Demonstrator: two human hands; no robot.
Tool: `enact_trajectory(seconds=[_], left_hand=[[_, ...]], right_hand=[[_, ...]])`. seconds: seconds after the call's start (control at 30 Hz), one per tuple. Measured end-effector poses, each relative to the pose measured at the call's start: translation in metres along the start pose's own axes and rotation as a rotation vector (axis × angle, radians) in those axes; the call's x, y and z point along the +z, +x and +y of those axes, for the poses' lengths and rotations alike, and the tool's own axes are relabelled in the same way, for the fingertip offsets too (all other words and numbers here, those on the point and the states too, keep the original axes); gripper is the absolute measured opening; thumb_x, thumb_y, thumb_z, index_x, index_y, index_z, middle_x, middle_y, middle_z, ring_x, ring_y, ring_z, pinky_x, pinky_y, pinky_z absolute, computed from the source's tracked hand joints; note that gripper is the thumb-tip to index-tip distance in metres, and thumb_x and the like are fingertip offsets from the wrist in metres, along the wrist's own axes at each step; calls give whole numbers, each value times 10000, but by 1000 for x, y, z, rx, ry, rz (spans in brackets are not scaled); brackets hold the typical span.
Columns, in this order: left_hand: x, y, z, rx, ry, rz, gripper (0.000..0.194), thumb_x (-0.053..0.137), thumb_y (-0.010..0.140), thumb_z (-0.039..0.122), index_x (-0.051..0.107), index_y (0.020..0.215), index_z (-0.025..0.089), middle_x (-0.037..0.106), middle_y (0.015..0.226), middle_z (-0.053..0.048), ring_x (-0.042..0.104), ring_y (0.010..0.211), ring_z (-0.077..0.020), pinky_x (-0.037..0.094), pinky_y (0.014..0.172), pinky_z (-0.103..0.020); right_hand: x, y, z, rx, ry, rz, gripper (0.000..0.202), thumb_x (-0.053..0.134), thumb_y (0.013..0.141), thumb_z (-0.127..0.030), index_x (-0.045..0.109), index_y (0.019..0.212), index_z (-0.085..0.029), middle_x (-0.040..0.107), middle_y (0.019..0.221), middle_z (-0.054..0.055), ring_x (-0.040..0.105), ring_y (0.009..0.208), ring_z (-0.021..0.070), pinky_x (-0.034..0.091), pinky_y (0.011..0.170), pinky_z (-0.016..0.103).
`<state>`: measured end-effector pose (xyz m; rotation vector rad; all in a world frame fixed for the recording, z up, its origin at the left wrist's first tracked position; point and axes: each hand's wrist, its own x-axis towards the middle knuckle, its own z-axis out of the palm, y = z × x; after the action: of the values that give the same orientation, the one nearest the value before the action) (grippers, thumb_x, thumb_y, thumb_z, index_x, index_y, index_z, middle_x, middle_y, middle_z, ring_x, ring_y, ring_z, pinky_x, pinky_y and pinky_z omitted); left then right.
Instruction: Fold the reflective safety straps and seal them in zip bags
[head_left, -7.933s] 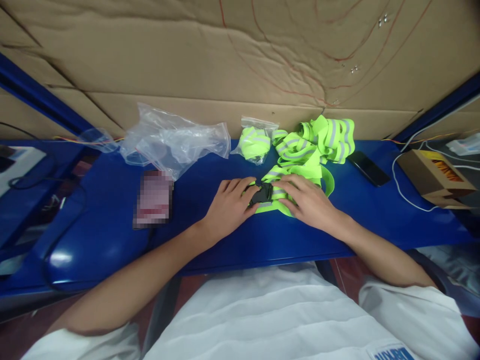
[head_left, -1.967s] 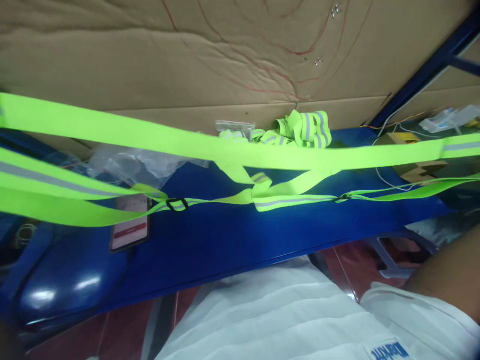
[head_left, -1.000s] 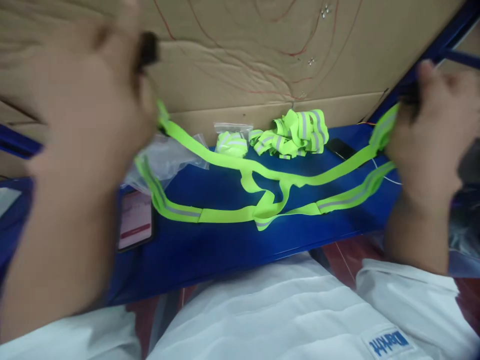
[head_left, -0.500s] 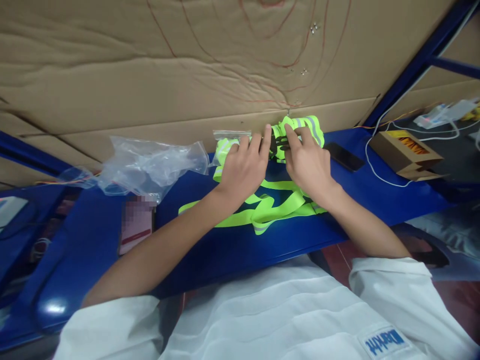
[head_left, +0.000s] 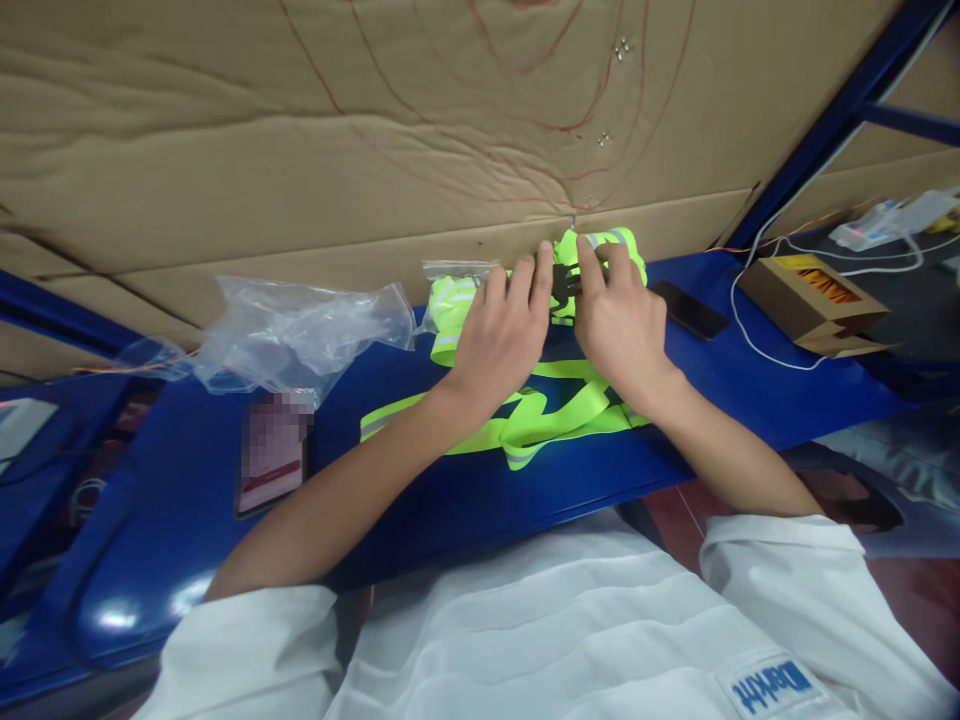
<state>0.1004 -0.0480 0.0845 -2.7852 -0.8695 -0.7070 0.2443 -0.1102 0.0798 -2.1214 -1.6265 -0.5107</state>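
Against the cardboard at the back of the blue table, my left hand (head_left: 501, 335) and my right hand (head_left: 621, 330) work side by side. Between their fingers shows a black plastic buckle (head_left: 564, 285) on a bundle of neon-yellow reflective straps (head_left: 628, 248). My left fingers close on the buckle's left side, and my right fingers close on its right side; the fingertips partly hide it. Left of my left hand lies another yellow bundle (head_left: 448, 310), with a clear zip bag edge over it. A loose reflective strap (head_left: 555, 432) lies in loops below both hands.
Crumpled clear plastic bags (head_left: 300, 325) lie to the left, above a phone with a lit screen (head_left: 271, 460). On the right are a dark phone (head_left: 690, 310), a white cable (head_left: 757, 338) and an open cardboard box (head_left: 817, 305). The cardboard wall (head_left: 225, 190) rises behind.
My left hand has shifted slightly right, closer to my right hand, at the buckle. My right hand has barely moved. The loose strap lies as before.
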Motion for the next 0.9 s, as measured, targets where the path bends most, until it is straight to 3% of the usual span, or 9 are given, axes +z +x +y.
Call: enact_trajectory(seconds=[0.17,0.3,0.4,0.5,0.57,0.63,0.73,0.8,0.9], left_hand=[[7,2,6,29,-4,-6,625,190,1031,87,299,1637,-22,444,1575,-325,491,1405,-453,431,1117,-618],[10,7,-2,45,-90,35,629,261,1011,73,304,1634,-6,402,1622,-308,439,1468,-447,373,1176,-657],[4,14,-23,98,-273,127,672,431,1016,181,263,1656,67,396,1637,-259,392,1520,-406,312,1261,-630],[-10,21,-55,177,-595,221,913,667,951,407,166,1690,215,345,1683,-180,347,1573,-328,312,1322,-500],[-19,27,-76,222,-831,243,957,694,934,537,136,1684,335,361,1695,-90,342,1590,-287,356,1313,-466],[-26,34,-93,245,-1021,236,925,704,911,626,204,1655,400,389,1690,-18,361,1583,-272,360,1319,-488],[-33,44,-104,181,-1149,201,797,806,819,654,493,1501,383,536,1587,29,477,1497,-293,374,1310,-543],[-39,48,-102,74,-1171,232,618,842,793,638,662,1293,323,692,1392,27,594,1366,-301,435,1259,-551],[-51,46,-89,-45,-1221,313,434,782,862,639,701,1112,294,768,1229,32,672,1232,-274,521,1170,-502]], right_hand=[[11,-4,-4,-56,125,-17,675,303,989,-145,288,1664,-135,496,1482,260,575,1303,421,630,870,543],[21,3,2,-200,270,37,739,402,973,-235,213,1681,-143,405,1576,250,405,1495,429,522,1086,648],[13,21,8,-331,371,68,798,519,950,-309,222,1680,-182,385,1623,219,346,1547,406,400,1204,684],[-11,47,10,-359,452,76,789,623,917,-341,325,1642,-249,466,1597,162,424,1507,366,408,1229,634],[-30,66,8,-341,518,125,696,647,899,-310,441,1563,-300,541,1545,106,479,1466,319,420,1243,565],[-46,82,2,-383,650,193,630,656,862,-259,522,1478,-276,582,1511,78,520,1432,276,417,1257,484],[-64,96,-8,-499,852,236,645,687,809,-231,531,1434,-198,559,1543,84,557,1395,244,433,1240,387],[-73,98,-14,-464,846,185,680,727,841,-272,492,1479,-248,505,1605,41,517,1428,239,442,1224,371],[-79,93,-18,-316,731,49,804,780,895,-424,384,1592,-370,520,1595,7,427,1493,295,498,1144,450]])
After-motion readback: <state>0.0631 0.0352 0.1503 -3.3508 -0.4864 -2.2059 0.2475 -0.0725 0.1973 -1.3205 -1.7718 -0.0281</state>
